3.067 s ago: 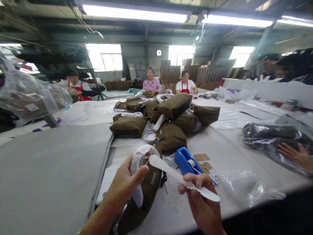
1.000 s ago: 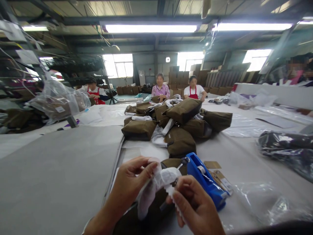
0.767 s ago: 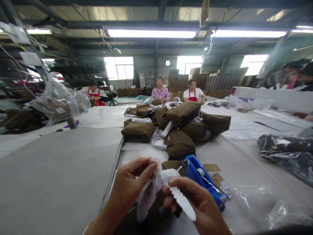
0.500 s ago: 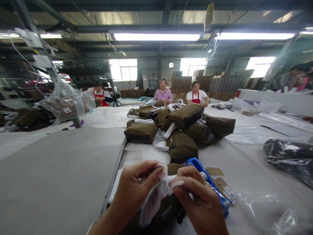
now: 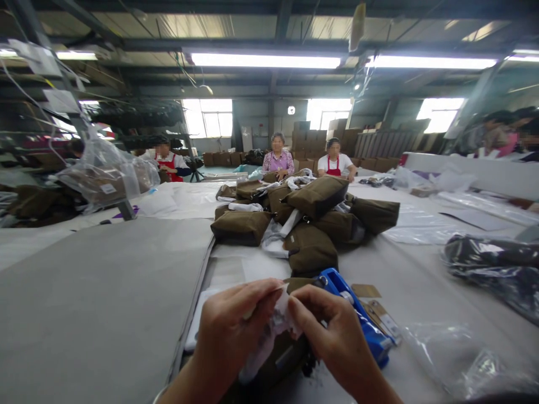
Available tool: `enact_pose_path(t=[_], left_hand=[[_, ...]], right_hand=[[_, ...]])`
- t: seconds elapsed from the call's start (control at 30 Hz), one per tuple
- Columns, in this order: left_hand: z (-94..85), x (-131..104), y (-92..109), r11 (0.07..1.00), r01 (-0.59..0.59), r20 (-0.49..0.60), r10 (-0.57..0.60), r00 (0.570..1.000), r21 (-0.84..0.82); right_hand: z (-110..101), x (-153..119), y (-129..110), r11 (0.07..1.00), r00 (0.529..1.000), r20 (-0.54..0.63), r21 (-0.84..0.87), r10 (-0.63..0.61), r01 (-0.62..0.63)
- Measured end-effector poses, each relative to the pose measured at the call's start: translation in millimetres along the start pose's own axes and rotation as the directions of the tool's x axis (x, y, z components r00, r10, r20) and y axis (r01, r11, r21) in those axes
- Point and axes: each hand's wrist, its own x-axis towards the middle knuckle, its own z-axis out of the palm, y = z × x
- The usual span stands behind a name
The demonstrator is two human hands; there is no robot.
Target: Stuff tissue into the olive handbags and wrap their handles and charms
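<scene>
Between my hands is a strip of thin white tissue paper (image 5: 261, 349), crumpled at its upper end. My left hand (image 5: 236, 320) pinches it between thumb and fingers. The fingertips of my right hand (image 5: 326, 322) are closed on the same paper, close beside the left ones. Beneath lies an olive-brown bag (image 5: 286, 359) with a small plate on its front, partly hidden by my hands and the paper. Just past my right hand stands a blue tape dispenser (image 5: 357, 317).
Several olive bags (image 5: 314, 249) with white-wrapped straps are piled ahead. Brown tags (image 5: 379, 314) lie right of the dispenser. Clear plastic bags (image 5: 458, 353) and a dark plastic-wrapped item (image 5: 492, 269) are at the right. Co-workers (image 5: 278, 160) sit across the table (image 5: 105, 297).
My fingers have shifted their hold, and the paper's upper end is now more bunched between them. My right hand has turned slightly. The view has moved a little.
</scene>
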Motion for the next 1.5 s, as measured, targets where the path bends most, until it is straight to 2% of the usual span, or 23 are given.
enact_pose_path(t=[0.1,0.17,0.23,0.33,0.43,0.5,0.53,0.6,0.63,0.7,0.77,0.83,0.9,0.97,1.0,1.07,1.1,1.17,1.23,1.27,1.37,1.43,1.5], left_hand=[[-4.9,-6,-1,0.975,-0.212,0.039,0.209,0.977,0.063],[-7.4,-8,1,0.956,-0.282,0.053,0.279,0.959,0.076],[-8.8,-8,3,0.954,-0.296,0.073,0.292,0.954,0.053],[-9.1,-7,7,0.984,-0.173,0.081,0.175,0.981,-0.032],[-8.2,-4,8,0.997,0.028,0.020,-0.027,0.999,-0.069],[-7.3,0,9,0.994,0.089,0.001,-0.089,0.996,-0.062],[-6.9,1,9,0.994,0.089,-0.001,-0.090,0.996,-0.056],[-6.2,4,10,0.998,0.049,-0.013,-0.050,0.999,-0.050],[-5.9,4,10,0.999,0.019,-0.022,-0.020,1.000,-0.049],[-5.7,4,10,0.998,-0.032,-0.054,0.030,0.998,-0.045],[-5.2,2,10,0.998,-0.042,-0.099,0.037,0.994,-0.052],[-4.1,0,10,0.995,0.001,-0.165,-0.018,0.986,-0.101],[-2.3,-1,12,0.978,0.074,-0.265,-0.125,0.956,-0.196],[-1.0,-1,14,0.948,0.128,-0.314,-0.221,0.923,-0.290],[-0.8,-1,15,0.935,0.146,-0.304,-0.249,0.920,-0.324],[-1.5,-2,17,0.918,0.180,-0.209,-0.265,0.941,-0.354],[-2.0,-3,17,0.913,0.205,-0.160,-0.275,0.948,-0.353],[-2.5,-5,15,0.924,0.247,-0.077,-0.280,0.957,-0.291],[-0.8,-9,11,0.952,0.270,0.042,-0.266,0.963,-0.142],[1.0,-12,9,0.964,0.262,0.115,-0.256,0.960,-0.044],[7.7,-19,3,0.971,0.163,0.296,-0.210,0.932,0.175],[10.8,-21,-2,0.967,0.096,0.281,-0.162,0.946,0.236],[11.6,-19,-8,0.953,0.028,0.176,-0.084,0.981,0.301]], right_hand=[[3,1,0,0.996,1.000,0.013,0.088,-0.013,0.011],[5,0,0,0.986,1.000,0.016,0.169,0.001,-0.003],[7,-1,1,0.974,1.000,0.022,0.227,0.014,-0.019],[8,-2,1,0.978,1.000,0.027,0.210,-0.003,-0.003],[10,-1,1,0.989,0.987,-0.060,-0.008,-0.147,0.147],[11,-1,0,0.929,0.925,-0.172,-0.216,-0.340,0.301],[10,0,-1,0.870,0.865,-0.213,-0.315,-0.454,0.379],[7,1,-5,0.713,0.712,-0.216,-0.462,-0.668,0.528],[5,2,-8,0.627,0.639,-0.179,-0.507,-0.748,0.592],[-2,2,-11,0.466,0.529,-0.057,-0.558,-0.847,0.687],[-7,3,-11,0.374,0.489,0.046,-0.584,-0.871,0.721],[-10,3,-3,0.326,0.487,0.134,-0.589,-0.863,0.739],[-9,4,10,0.335,0.513,0.189,-0.563,-0.838,0.755],[-7,3,24,0.362,0.536,0.209,-0.537,-0.818,0.762],[-7,2,31,0.375,0.541,0.198,-0.530,-0.817,0.761],[-9,-3,41,0.415,0.557,0.163,-0.506,-0.814,0.756],[-12,-7,45,0.455,0.576,0.134,-0.481,-0.806,0.749],[-17,-17,52,0.573,0.648,0.043,-0.426,-0.760,0.700],[-24,-27,59,0.697,0.723,-0.111,-0.399,-0.682,0.596],[-27,-32,63,0.747,0.744,-0.203,-0.399,-0.637,0.532],[-38,-44,74,0.847,0.738,-0.437,-0.395,-0.514,0.356],[-48,-51,80,0.881,0.731,-0.510,-0.382,-0.453,0.279],[-59,-58,86,0.886,0.741,-0.520,-0.406,-0.425,0.224]])
